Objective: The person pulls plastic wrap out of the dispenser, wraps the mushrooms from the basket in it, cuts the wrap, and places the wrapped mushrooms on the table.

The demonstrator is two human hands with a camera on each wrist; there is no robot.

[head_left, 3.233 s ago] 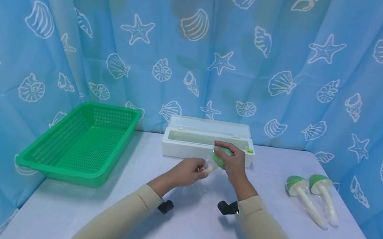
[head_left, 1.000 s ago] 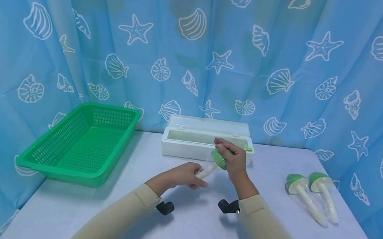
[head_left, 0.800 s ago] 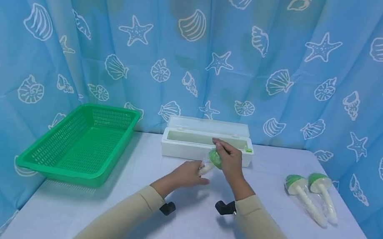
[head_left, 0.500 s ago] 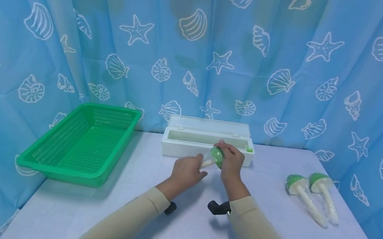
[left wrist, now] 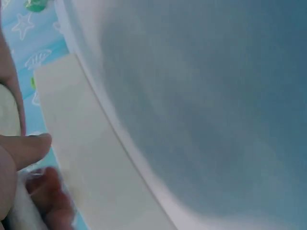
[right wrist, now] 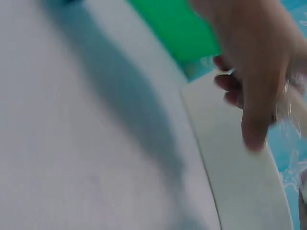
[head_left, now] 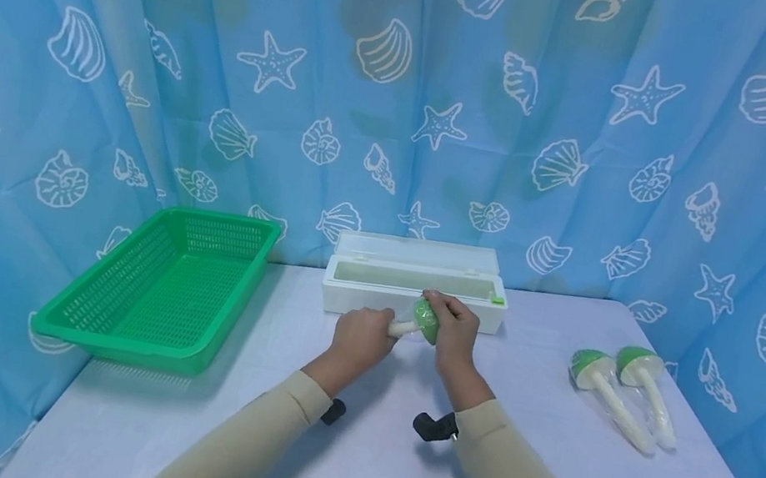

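Observation:
In the head view, a toy mushroom point(head_left: 426, 320) with a green cap and white stem is held off the table in front of the white box. My left hand point(head_left: 361, 345) grips the stem's end, back of the hand up. At the cap, my right hand point(head_left: 455, 340) pinches its right side with thumb and fingers. Clear film wraps the stem point(left wrist: 24, 208) in the left wrist view, where the left thumb lies over it. Loose clear film point(right wrist: 288, 112) shows beside the left hand in the right wrist view. My right hand is mostly cropped there.
Behind the hands stands a long white box point(head_left: 372, 302), its clear lid raised and a green slider point(head_left: 498, 300) at its right end. A green basket point(head_left: 121, 352) is at the left. Two film-wrapped toy mushrooms point(head_left: 620, 410) lie at the right. A shell-print curtain point(head_left: 405, 107) closes off the back.
My left hand has turned over on the stem, from fingers reaching around it to back upward. The mushroom has tipped closer to level and shifted slightly left; my right hand stays at the cap.

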